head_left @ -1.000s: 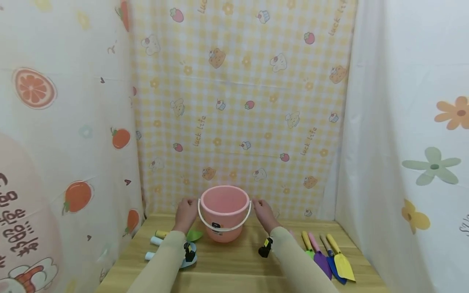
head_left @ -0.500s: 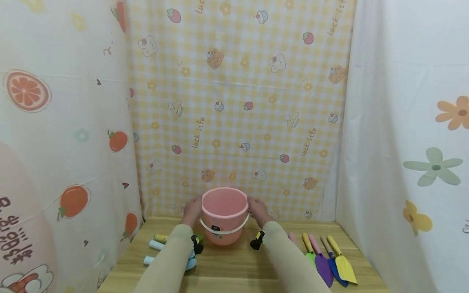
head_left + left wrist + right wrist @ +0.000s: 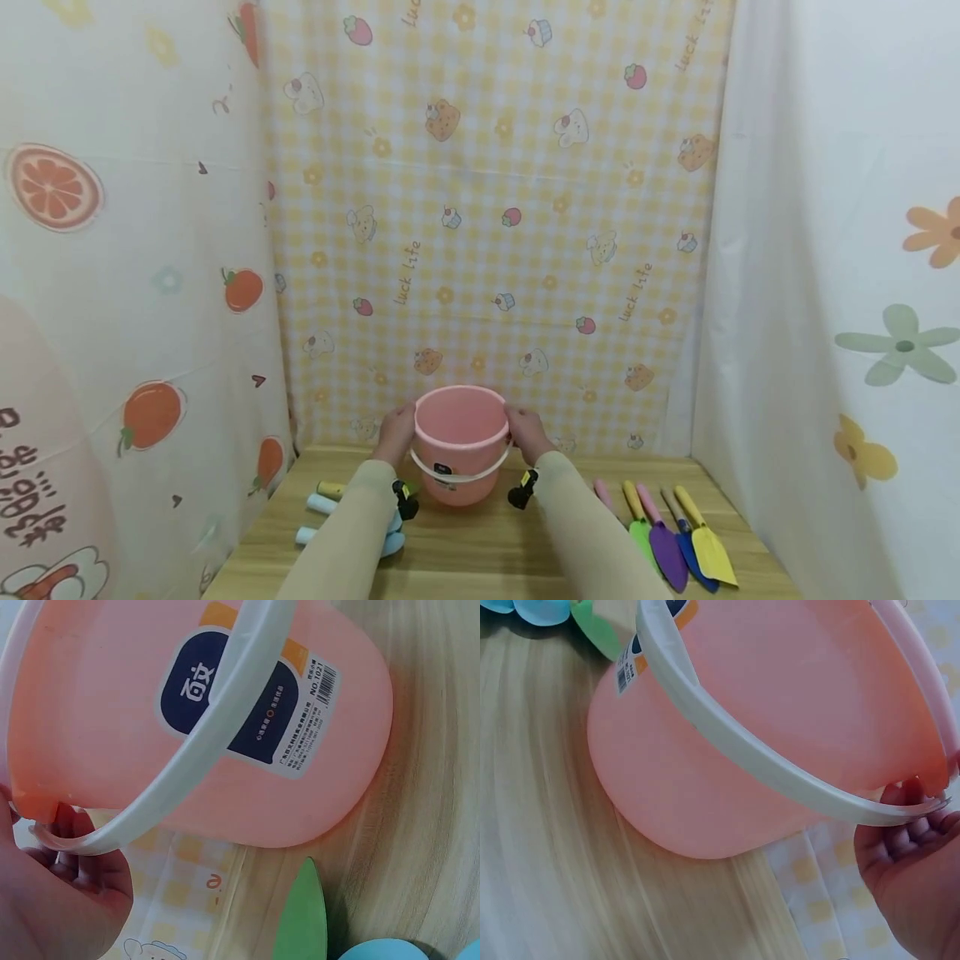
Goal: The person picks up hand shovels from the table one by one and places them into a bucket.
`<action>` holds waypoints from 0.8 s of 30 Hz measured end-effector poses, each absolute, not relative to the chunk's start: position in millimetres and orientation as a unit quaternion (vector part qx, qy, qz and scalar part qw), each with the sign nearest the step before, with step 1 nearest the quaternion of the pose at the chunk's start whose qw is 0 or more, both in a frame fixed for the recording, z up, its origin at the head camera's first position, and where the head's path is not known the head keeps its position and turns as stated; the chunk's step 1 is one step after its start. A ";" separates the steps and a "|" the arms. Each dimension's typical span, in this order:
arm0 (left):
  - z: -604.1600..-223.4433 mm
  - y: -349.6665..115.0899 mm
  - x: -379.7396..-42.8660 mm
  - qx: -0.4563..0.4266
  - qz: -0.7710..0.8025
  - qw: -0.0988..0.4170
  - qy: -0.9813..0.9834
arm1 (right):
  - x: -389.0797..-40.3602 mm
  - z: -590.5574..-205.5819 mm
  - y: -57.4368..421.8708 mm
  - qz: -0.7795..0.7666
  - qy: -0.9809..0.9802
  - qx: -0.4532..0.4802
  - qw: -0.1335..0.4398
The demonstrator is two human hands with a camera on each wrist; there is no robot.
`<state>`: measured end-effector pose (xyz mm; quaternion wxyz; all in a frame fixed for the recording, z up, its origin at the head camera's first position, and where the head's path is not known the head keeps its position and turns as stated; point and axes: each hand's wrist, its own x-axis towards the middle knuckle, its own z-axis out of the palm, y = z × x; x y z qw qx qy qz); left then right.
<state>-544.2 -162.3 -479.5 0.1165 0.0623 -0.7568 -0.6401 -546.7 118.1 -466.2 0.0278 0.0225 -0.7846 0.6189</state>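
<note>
A pink plastic bucket stands upright on the wooden table near the back wall, its opening upward. Its white carry handle hangs down across the front. My left hand grips the rim on the left side, with fingers curled under the lug where the handle joins, as the left wrist view shows. On the opposite side my right hand holds the rim the same way; its curled fingers show below the handle's end. Both thumbs are mostly hidden. A dark label with white print is on the bucket's front.
On the right lie several trowels side by side, among them a yellow one and a purple one. Under my left forearm are light blue trowels and a green blade, partly covered. Patterned cloth hangs behind and on both sides.
Both hands have moved inward from beside the bucket and taken hold of its rim at the two sides. Over the last half second little differs beyond a slight camera shift.
</note>
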 end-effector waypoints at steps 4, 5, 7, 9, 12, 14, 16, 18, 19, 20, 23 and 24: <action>-474.4 -159.4 -541.3 0.063 -0.645 0.120 -0.752 | -545.5 -464.6 117.0 0.634 -0.772 0.024 0.044; -472.6 -157.9 -539.6 0.062 -0.645 0.120 -0.752 | -545.3 -465.1 117.0 0.637 -0.769 0.020 0.047; -469.4 -153.5 -537.6 0.066 -0.645 0.119 -0.752 | -544.5 -466.8 117.6 0.647 -0.761 0.009 0.055; -467.0 -148.3 -536.2 0.066 -0.646 0.117 -0.751 | -543.0 -469.0 119.5 0.660 -0.749 -0.002 0.068; -464.0 -137.8 -534.4 0.062 -0.648 0.110 -0.751 | -538.7 -470.3 125.2 0.677 -0.730 -0.022 0.091; -463.5 -131.2 -531.6 0.053 -0.649 0.106 -0.751 | -534.1 -470.7 129.9 0.683 -0.722 -0.032 0.105; -463.5 -125.0 -526.8 0.047 -0.649 0.105 -0.752 | -528.7 -471.4 134.6 0.687 -0.717 -0.038 0.114; -464.0 -119.9 -519.8 0.039 -0.651 0.109 -0.750 | -521.6 -471.4 139.5 0.689 -0.714 -0.037 0.119; -463.9 -117.4 -516.0 0.036 -0.649 0.112 -0.752 | -517.9 -471.5 141.9 0.690 -0.713 -0.038 0.120; -464.1 -115.0 -512.0 0.034 -0.648 0.114 -0.753 | -514.0 -471.3 144.2 0.690 -0.712 -0.040 0.120; -463.6 -108.1 -500.2 0.028 -0.647 0.117 -0.753 | -502.0 -469.3 151.1 0.691 -0.712 -0.038 0.120; -463.0 -106.2 -496.4 0.023 -0.646 0.117 -0.754 | -498.9 -468.9 153.2 0.688 -0.714 -0.040 0.120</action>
